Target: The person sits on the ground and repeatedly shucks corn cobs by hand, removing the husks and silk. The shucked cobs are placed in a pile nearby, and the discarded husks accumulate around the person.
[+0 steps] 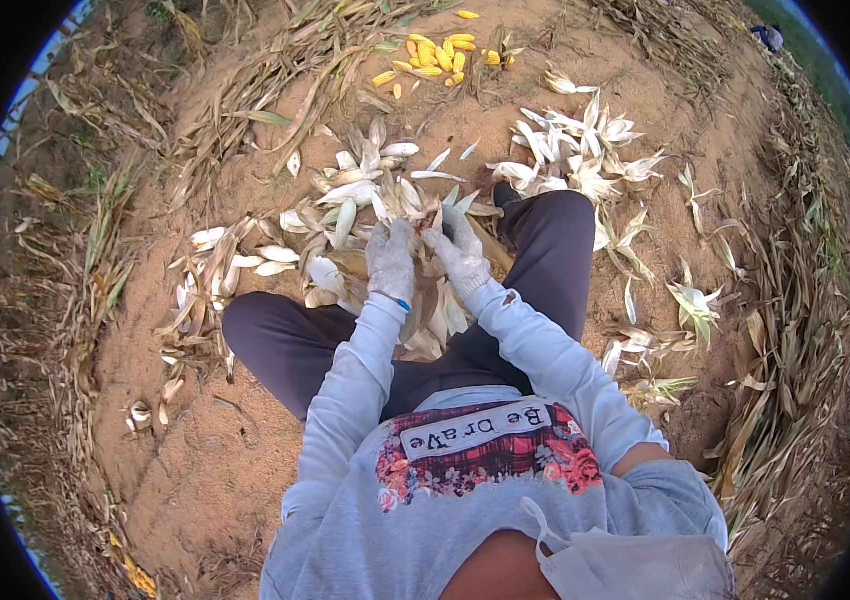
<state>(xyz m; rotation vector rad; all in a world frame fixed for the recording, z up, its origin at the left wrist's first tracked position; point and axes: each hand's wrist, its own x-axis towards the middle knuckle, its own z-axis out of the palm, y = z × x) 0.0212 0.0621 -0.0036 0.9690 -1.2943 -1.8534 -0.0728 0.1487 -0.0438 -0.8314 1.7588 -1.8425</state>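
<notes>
Both hands wear pale knit work gloves and are close together over the corn between the legs. My left hand (pixel 389 259) has its fingers bent at the tip of a corn ear in its husk (pixel 425 223). My right hand (pixel 459 251) is just beside it, its fingers curled on the same husk; how much of the ear each hand holds is hidden. Around and below the hands lies a pile of unshucked corn ears (pixel 350 193) in dry, whitish husks. Bare yellow corn cobs (pixel 429 58) lie in a heap farther ahead.
Empty corn husks (pixel 582 146) are strewn on the sandy ground to the right, past the right knee. Dry corn stalks (pixel 260 82) lie in a band ahead to the left, with more stalks (pixel 777 330) along the right. A person (pixel 770 37) is far off at the upper right.
</notes>
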